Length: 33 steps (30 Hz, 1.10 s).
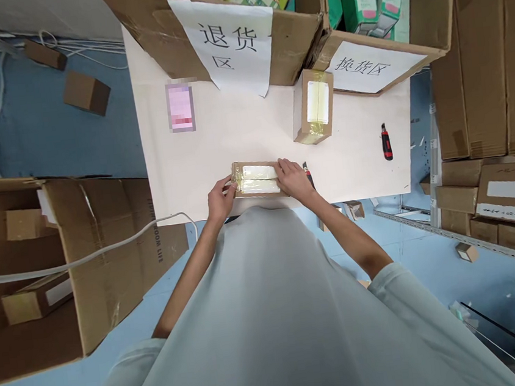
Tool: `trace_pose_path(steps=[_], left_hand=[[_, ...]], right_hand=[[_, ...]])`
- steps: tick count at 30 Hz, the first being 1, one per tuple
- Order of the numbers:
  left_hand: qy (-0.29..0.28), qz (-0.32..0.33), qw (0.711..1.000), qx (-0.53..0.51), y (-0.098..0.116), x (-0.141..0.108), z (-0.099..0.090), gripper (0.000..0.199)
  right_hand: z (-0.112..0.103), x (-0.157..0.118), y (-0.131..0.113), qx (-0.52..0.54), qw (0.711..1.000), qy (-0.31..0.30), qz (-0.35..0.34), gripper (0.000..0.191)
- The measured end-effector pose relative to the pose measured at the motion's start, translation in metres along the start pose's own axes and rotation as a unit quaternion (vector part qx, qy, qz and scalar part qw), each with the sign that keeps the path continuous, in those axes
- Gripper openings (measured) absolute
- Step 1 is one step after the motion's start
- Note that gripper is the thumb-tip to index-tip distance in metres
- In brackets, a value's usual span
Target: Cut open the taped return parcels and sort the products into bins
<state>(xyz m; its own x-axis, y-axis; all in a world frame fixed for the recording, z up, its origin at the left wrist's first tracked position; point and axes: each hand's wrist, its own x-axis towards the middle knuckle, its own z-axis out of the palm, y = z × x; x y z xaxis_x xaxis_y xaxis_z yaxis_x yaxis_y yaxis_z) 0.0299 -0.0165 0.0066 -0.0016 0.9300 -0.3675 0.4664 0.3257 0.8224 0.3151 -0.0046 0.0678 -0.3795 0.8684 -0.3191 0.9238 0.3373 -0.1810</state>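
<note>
A small cardboard box (259, 186) with a white label and clear yellowish tape lies at the table's near edge. My left hand (222, 198) grips its left end, thumb and fingers closed at the corner. Over the right end, my right hand (293, 180) is closed, fingers on the top. Just beyond that hand is a red and black utility knife (308, 175), partly hidden by the wrist. A taller taped cardboard box (315, 107) with a label stands farther back. At the right of the table lies another utility knife (386, 142).
Two large open cartons with paper signs line the back: the left carton (153, 38) holds books, the right carton (433, 27) green boxes. A blurred pink rectangle (180, 108) is at the table's left. An open carton (102, 246) with boxes stands left; a cable (120, 243) crosses it.
</note>
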Motion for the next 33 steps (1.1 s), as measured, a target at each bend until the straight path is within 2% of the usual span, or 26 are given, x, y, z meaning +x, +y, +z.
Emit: trace_pose_path(steps=[3, 6, 8, 11, 14, 16, 19, 20, 22, 24, 26, 29, 33], left_hand=[[0.005, -0.007, 1.000, 0.000, 0.000, -0.001, 0.001, 0.045], [0.009, -0.002, 1.000, -0.008, 0.001, -0.001, 0.003, 0.049], [0.012, 0.003, 1.000, -0.008, 0.002, -0.001, 0.005, 0.050], [0.015, 0.003, 1.000, 0.000, 0.005, 0.002, 0.009, 0.051], [0.001, 0.006, 1.000, 0.012, 0.012, 0.002, 0.010, 0.049], [0.008, 0.033, 0.999, 0.041, 0.021, 0.000, 0.009, 0.049], [0.021, 0.119, 0.985, 0.120, 0.042, -0.005, 0.010, 0.047], [0.002, 0.149, 0.978, 0.147, 0.049, -0.006, 0.011, 0.045], [-0.084, 0.194, 0.958, 0.194, 0.064, -0.005, 0.017, 0.042], [-0.178, 0.221, 0.929, 0.238, 0.077, 0.002, 0.024, 0.042], [-0.234, 0.235, 0.901, 0.278, 0.088, 0.011, 0.030, 0.044], [-0.252, 0.240, 0.886, 0.307, 0.103, 0.028, 0.030, 0.035], [-0.273, 0.230, 0.888, 0.290, 0.119, 0.043, 0.020, 0.029]], right_hand=[[-0.005, 0.003, 0.000, -0.028, 0.999, -0.023, -0.037, 0.054], [-0.017, 0.012, 0.007, -0.033, 0.996, -0.072, -0.047, 0.052], [-0.026, 0.024, 0.015, -0.028, 0.995, -0.094, -0.014, 0.048], [-0.036, 0.040, 0.032, 0.003, 0.995, -0.086, 0.055, 0.042], [-0.037, 0.045, 0.046, 0.046, 0.992, -0.083, 0.087, 0.041], [-0.032, 0.042, 0.052, 0.078, 0.989, -0.074, 0.104, 0.041], [-0.022, 0.032, 0.057, 0.132, 0.982, -0.048, 0.127, 0.043], [-0.019, 0.029, 0.058, 0.149, 0.979, -0.044, 0.133, 0.044], [-0.015, 0.026, 0.061, 0.179, 0.973, -0.042, 0.143, 0.045], [-0.015, 0.028, 0.064, 0.196, 0.968, -0.034, 0.155, 0.044], [-0.019, 0.033, 0.066, 0.195, 0.967, -0.018, 0.165, 0.042], [-0.028, 0.045, 0.064, 0.181, 0.969, 0.003, 0.169, 0.038], [-0.039, 0.058, 0.055, 0.168, 0.970, 0.012, 0.177, 0.037]])
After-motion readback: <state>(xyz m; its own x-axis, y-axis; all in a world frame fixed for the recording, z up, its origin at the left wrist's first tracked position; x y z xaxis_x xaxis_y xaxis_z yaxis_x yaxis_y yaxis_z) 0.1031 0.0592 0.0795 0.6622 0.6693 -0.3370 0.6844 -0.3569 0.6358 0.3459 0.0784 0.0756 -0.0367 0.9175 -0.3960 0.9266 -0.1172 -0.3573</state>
